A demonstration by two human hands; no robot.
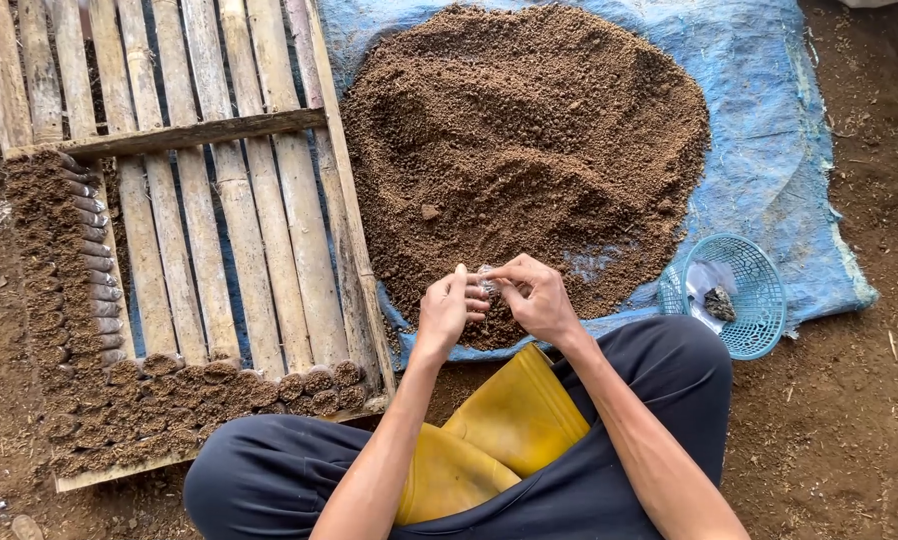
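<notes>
Both hands, left hand (pixel 447 310) and right hand (pixel 537 297), pinched a small clear plastic bag (pixel 487 284) between closed fingertips at the soil heap's (pixel 524 150) six o'clock edge; filled bags (pixel 219 385) lined the bamboo rack (pixel 219 180) at eight o'clock, blue basket (pixel 749 290) at three.

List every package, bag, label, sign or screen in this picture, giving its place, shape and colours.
Small clear plastic bag: held between left hand and right hand, over the brown soil heap.
Clear plastic bags: crumpled in the round blue plastic basket, at right.
Soil-filled small bags: rows along the bamboo-slat tray.
No labels, signs or screens.
</notes>
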